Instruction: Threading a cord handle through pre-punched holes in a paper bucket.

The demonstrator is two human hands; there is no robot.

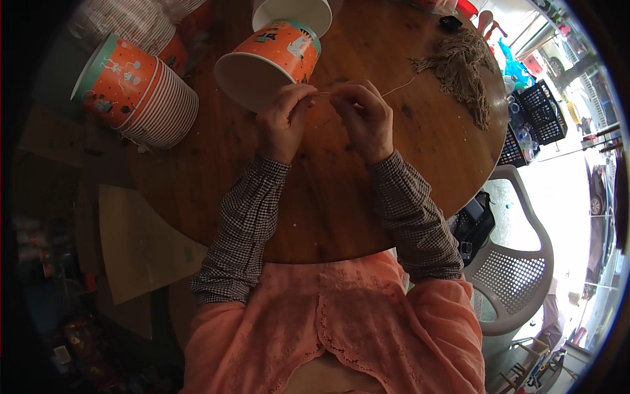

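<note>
A thin beige string (399,87) runs between my two hands over the round wooden table, and a loose end sticks out past the right one. My left hand (283,125) is closed in a pinch on it, beside the rim of an orange paper bucket (289,49) that lies on its side with its white bottom or mouth toward me. My right hand (367,125) pinches the same string a short way to the right, fingers curled. The exact spot between the fingertips is too small to make out.
A tangled bundle of beige strings (462,69) lies at the table's far right. On the left is a tilted stack of orange paper buckets (141,92), with more stacks behind. Another white bucket (292,12) stands beyond. A grey plastic chair (518,282) and black crates (541,111) are at the right.
</note>
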